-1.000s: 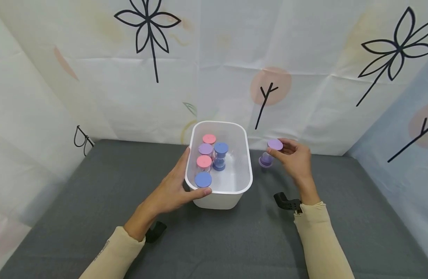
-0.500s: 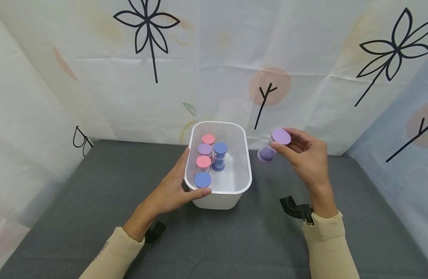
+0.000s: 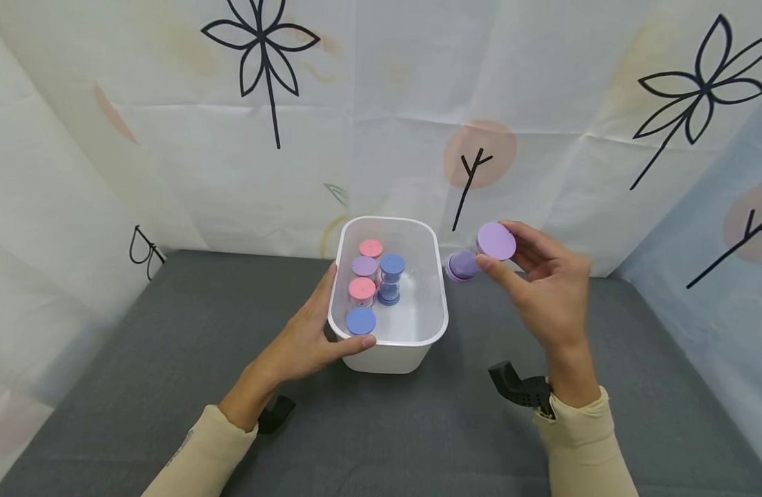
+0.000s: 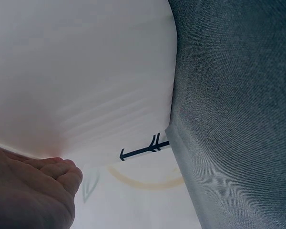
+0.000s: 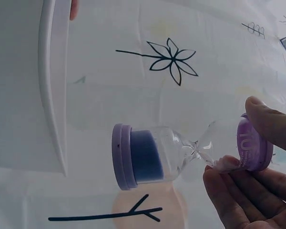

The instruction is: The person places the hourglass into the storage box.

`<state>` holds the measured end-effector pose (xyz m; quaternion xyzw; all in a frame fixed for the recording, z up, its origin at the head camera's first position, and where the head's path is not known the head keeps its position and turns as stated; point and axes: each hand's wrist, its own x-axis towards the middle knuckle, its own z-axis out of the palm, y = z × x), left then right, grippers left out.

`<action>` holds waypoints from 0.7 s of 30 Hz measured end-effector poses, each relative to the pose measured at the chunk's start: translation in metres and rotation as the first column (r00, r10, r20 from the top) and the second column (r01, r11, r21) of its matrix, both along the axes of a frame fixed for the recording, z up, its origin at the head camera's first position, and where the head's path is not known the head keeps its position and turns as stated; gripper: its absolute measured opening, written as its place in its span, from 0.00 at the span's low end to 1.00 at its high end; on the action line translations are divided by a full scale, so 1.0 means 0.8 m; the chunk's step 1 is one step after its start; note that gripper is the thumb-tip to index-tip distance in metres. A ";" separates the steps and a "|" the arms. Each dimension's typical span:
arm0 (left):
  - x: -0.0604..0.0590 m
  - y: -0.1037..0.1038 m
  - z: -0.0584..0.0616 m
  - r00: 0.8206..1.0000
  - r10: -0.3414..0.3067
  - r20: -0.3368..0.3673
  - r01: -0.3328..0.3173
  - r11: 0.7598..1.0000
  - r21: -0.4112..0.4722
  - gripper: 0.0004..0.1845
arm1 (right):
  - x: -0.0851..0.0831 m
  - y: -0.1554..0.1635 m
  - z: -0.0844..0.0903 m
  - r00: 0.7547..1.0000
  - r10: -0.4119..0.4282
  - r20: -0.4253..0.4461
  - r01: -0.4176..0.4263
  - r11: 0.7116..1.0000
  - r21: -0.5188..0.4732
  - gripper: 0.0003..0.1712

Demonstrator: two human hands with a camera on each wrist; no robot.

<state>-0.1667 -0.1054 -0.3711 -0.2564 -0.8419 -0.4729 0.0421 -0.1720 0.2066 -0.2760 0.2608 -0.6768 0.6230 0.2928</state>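
Right hand (image 3: pixel 545 290) pinches a purple sand timer (image 3: pixel 480 252) (tilted sideways) beside the white tub (image 3: pixel 412 342); left hand (image 3: pixel 306 338) apparently grips its rim.

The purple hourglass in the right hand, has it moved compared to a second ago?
Yes. The purple hourglass has risen off the grey surface and shifted left toward the white bin, tilting so its far end nears the rim. The right hand pinches its near cap.
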 end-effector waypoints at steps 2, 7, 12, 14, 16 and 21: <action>0.000 0.000 0.001 1.000 -0.002 -0.002 0.002 1.000 0.004 0.64 | 0.002 -0.005 0.000 0.999 0.026 -0.026 -0.025 1.000 0.019 0.29; -0.001 0.000 0.001 1.000 -0.008 0.001 0.008 1.000 0.012 0.63 | 0.003 -0.022 -0.008 0.995 0.100 -0.011 -0.099 0.993 0.058 0.30; -0.001 0.000 0.000 1.000 -0.015 0.005 0.014 1.000 0.021 0.63 | -0.002 -0.044 -0.027 0.988 0.123 0.094 -0.137 0.977 0.161 0.31; -0.001 0.000 0.000 1.000 -0.018 0.005 0.018 1.000 0.023 0.63 | -0.005 -0.052 -0.037 0.976 0.146 0.161 -0.175 0.968 0.182 0.30; -0.001 0.000 -0.001 1.000 -0.020 0.006 0.020 1.000 0.021 0.63 | -0.009 -0.059 -0.046 0.960 0.170 0.222 -0.214 0.958 0.191 0.29; -0.002 0.001 0.000 1.000 -0.025 0.004 0.025 0.999 0.030 0.63 | -0.017 -0.070 -0.061 0.932 0.200 0.303 -0.266 0.944 0.196 0.27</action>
